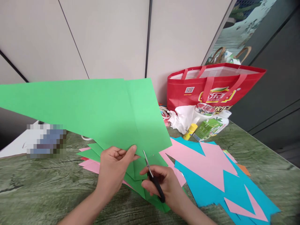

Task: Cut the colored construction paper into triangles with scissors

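Note:
A large green paper sheet (100, 109) is held up above the table, with a crease near its right part. Its lower edge is pinched between the thumb and fingers of my left hand (114, 165). My right hand (164, 181) grips black-handled scissors (153, 181), their blades pointing up and left at the sheet's lower edge. Whether the blades are parted I cannot tell. Under both hands lies a pile of green paper pieces (137, 170), with pink paper (91, 165) sticking out at its left.
Pink scraps (206, 159) and blue scraps (197, 184) spread over the table (264, 165) at right. Behind them stand a yellow glue stick (190, 132), a green carton (206, 128), white containers, crumpled tissue (179, 120) and a red bag (182, 90). A blurred-out object (48, 142) lies at left.

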Motion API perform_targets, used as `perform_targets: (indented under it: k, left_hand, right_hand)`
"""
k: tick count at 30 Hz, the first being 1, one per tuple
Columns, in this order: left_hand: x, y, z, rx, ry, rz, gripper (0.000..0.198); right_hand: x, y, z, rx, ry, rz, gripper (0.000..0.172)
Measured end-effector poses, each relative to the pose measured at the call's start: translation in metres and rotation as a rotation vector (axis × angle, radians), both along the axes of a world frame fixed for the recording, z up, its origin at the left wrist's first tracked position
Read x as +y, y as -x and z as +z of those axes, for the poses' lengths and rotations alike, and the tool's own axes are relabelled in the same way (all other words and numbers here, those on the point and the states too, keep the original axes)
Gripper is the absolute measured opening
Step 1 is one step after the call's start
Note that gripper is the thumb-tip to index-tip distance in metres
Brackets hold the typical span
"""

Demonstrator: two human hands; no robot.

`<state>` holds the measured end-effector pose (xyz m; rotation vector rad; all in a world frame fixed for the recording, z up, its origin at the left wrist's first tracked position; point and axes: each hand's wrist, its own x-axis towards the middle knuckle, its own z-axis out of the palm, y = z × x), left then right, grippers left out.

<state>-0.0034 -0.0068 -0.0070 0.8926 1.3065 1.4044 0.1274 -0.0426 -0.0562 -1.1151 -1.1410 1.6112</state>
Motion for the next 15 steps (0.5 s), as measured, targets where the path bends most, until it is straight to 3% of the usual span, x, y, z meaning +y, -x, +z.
perform_targets:
  k: [9, 15]
  left_hand:
    - [-0.0049, -0.0007, 0.0019, 0.029, 0.101, -0.096, 0.033]
    - [-0.0066, -0.0048, 0.0035, -0.037, 0.128, -0.103, 0.033]
  right_hand:
    - [0.0012, -0.0052, 0.0052, -0.019, -0.086, 0.018, 0.043]
    - [0.0018, -0.0066, 0.0049, -0.029, -0.121, 0.037, 0.036]
